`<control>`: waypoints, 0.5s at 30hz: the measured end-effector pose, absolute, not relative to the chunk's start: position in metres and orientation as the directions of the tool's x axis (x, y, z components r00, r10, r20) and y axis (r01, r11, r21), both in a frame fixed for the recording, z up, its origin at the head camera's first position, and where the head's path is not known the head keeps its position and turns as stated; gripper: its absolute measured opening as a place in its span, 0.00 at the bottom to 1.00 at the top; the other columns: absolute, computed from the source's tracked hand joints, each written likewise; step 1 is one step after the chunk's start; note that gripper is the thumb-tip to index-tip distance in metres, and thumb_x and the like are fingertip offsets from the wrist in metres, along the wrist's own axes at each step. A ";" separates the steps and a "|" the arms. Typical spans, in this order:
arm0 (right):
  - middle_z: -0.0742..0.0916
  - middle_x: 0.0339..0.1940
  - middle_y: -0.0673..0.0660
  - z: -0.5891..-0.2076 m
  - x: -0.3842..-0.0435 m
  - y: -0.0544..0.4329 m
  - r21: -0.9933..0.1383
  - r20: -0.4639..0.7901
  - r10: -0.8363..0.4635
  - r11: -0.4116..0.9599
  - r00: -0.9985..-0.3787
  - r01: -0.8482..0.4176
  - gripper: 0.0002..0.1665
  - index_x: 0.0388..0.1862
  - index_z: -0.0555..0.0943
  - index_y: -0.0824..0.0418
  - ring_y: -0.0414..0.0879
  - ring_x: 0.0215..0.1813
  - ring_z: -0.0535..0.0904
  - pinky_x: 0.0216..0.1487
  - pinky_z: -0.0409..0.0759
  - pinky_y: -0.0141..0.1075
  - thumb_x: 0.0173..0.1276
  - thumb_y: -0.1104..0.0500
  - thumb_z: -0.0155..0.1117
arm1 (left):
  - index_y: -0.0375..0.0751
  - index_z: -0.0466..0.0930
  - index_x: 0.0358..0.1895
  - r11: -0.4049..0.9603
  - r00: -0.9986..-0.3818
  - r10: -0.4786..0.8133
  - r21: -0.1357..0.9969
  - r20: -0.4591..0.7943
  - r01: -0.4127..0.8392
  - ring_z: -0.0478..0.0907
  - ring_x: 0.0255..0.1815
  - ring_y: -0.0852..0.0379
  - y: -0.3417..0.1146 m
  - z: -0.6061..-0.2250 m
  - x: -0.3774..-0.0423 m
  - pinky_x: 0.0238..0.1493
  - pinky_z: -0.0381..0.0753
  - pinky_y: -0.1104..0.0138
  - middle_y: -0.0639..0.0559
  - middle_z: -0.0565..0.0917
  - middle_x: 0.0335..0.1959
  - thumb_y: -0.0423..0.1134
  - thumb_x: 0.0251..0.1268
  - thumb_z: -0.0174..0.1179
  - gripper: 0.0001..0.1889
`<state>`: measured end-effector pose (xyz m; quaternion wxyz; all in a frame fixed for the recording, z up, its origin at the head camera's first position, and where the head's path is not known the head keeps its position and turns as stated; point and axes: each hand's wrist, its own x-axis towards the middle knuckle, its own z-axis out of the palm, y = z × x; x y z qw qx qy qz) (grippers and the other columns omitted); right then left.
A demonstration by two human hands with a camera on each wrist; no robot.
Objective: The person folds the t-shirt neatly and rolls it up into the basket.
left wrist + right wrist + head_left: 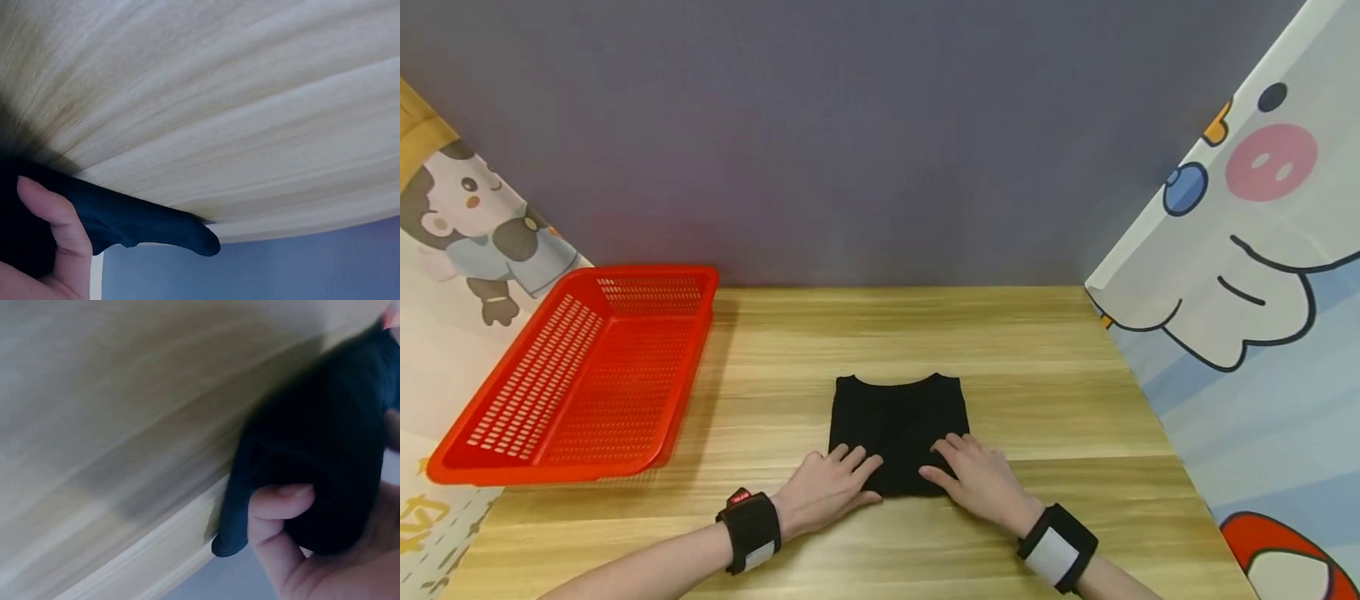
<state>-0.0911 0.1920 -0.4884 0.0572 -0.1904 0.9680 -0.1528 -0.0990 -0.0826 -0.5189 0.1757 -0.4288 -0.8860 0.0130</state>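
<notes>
A folded black shirt (898, 417) lies flat on the wooden table, its curved neckline towards the back. My left hand (831, 493) rests on its lower left edge, fingers spread over the cloth. On the lower right part rests my right hand (981, 483), with the fingers loosely bent on the fabric. In the left wrist view one finger lies against the dark cloth (144, 219), whose edge sticks out beyond it. A bent finger touches the shirt (331, 425) in the right wrist view. The undersides of both hands are hidden in the head view.
A red perforated plastic basket (688, 375) stands on the left of the wooden table (1037, 375). Behind the table rises a grey panel (850, 150). Cartoon-printed sheets flank it, one with a pig (1270, 233) on the right. Each wrist wears a black band.
</notes>
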 end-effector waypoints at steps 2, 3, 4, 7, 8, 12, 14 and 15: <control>0.85 0.53 0.56 -0.488 -0.090 0.193 -0.304 -0.032 -0.406 0.875 -0.913 -0.378 0.32 0.58 0.80 0.53 0.59 0.57 0.81 0.36 0.81 0.55 0.66 0.33 0.63 | 0.53 0.77 0.50 0.637 -0.581 0.757 -0.136 0.299 0.759 0.77 0.28 0.61 -0.081 -0.519 -0.101 0.14 0.59 0.71 0.60 0.79 0.32 0.63 0.71 0.53 0.20; 0.84 0.53 0.55 -0.488 -0.089 0.194 -0.289 -0.014 -0.422 0.869 -0.906 -0.400 0.33 0.58 0.79 0.52 0.57 0.56 0.81 0.33 0.81 0.52 0.64 0.32 0.66 | 0.52 0.77 0.46 0.641 -0.590 0.750 -0.113 0.299 0.759 0.77 0.26 0.61 -0.080 -0.519 -0.102 0.14 0.60 0.71 0.61 0.79 0.30 0.61 0.72 0.54 0.18; 0.84 0.52 0.53 -0.488 -0.089 0.194 -0.271 0.008 -0.442 0.863 -0.897 -0.427 0.34 0.58 0.79 0.52 0.54 0.55 0.80 0.32 0.80 0.49 0.62 0.32 0.68 | 0.51 0.76 0.43 0.645 -0.597 0.744 -0.092 0.299 0.758 0.77 0.25 0.61 -0.079 -0.519 -0.103 0.14 0.60 0.71 0.61 0.79 0.28 0.60 0.73 0.54 0.16; 0.84 0.48 0.50 -0.488 -0.088 0.197 -0.226 0.069 -0.505 0.832 -0.861 -0.506 0.29 0.54 0.82 0.53 0.46 0.49 0.78 0.31 0.80 0.41 0.62 0.37 0.70 | 0.50 0.74 0.37 0.660 -0.621 0.725 -0.042 0.297 0.750 0.77 0.21 0.62 -0.078 -0.517 -0.104 0.13 0.60 0.71 0.61 0.78 0.22 0.57 0.74 0.54 0.15; 0.84 0.47 0.50 -0.488 -0.088 0.198 -0.220 0.079 -0.517 0.825 -0.852 -0.521 0.26 0.52 0.83 0.53 0.45 0.48 0.78 0.32 0.81 0.41 0.64 0.39 0.69 | 0.50 0.74 0.36 0.664 -0.627 0.722 -0.039 0.293 0.746 0.77 0.21 0.62 -0.077 -0.517 -0.105 0.13 0.60 0.71 0.61 0.78 0.22 0.57 0.75 0.53 0.15; 0.87 0.47 0.53 -0.486 -0.090 0.201 -0.287 0.035 -0.515 0.816 -0.857 -0.502 0.19 0.49 0.85 0.56 0.51 0.50 0.82 0.42 0.84 0.49 0.70 0.44 0.64 | 0.51 0.78 0.44 0.666 -0.628 0.730 -0.071 0.269 0.743 0.78 0.29 0.61 -0.078 -0.517 -0.102 0.14 0.61 0.71 0.60 0.82 0.30 0.64 0.73 0.50 0.21; 0.87 0.52 0.58 -0.486 -0.092 0.200 -0.345 -0.030 -0.488 0.824 -0.873 -0.449 0.20 0.52 0.85 0.58 0.60 0.56 0.83 0.49 0.82 0.58 0.73 0.45 0.61 | 0.51 0.78 0.51 0.664 -0.623 0.737 -0.105 0.262 0.741 0.78 0.34 0.60 -0.081 -0.517 -0.101 0.14 0.61 0.72 0.59 0.82 0.37 0.70 0.69 0.49 0.27; 0.87 0.54 0.61 -0.486 -0.093 0.200 -0.367 -0.056 -0.474 0.828 -0.879 -0.423 0.21 0.52 0.84 0.59 0.64 0.59 0.82 0.52 0.80 0.62 0.74 0.45 0.60 | 0.50 0.78 0.54 0.663 -0.620 0.739 -0.119 0.263 0.739 0.77 0.36 0.60 -0.082 -0.517 -0.100 0.15 0.60 0.72 0.59 0.81 0.39 0.72 0.67 0.50 0.30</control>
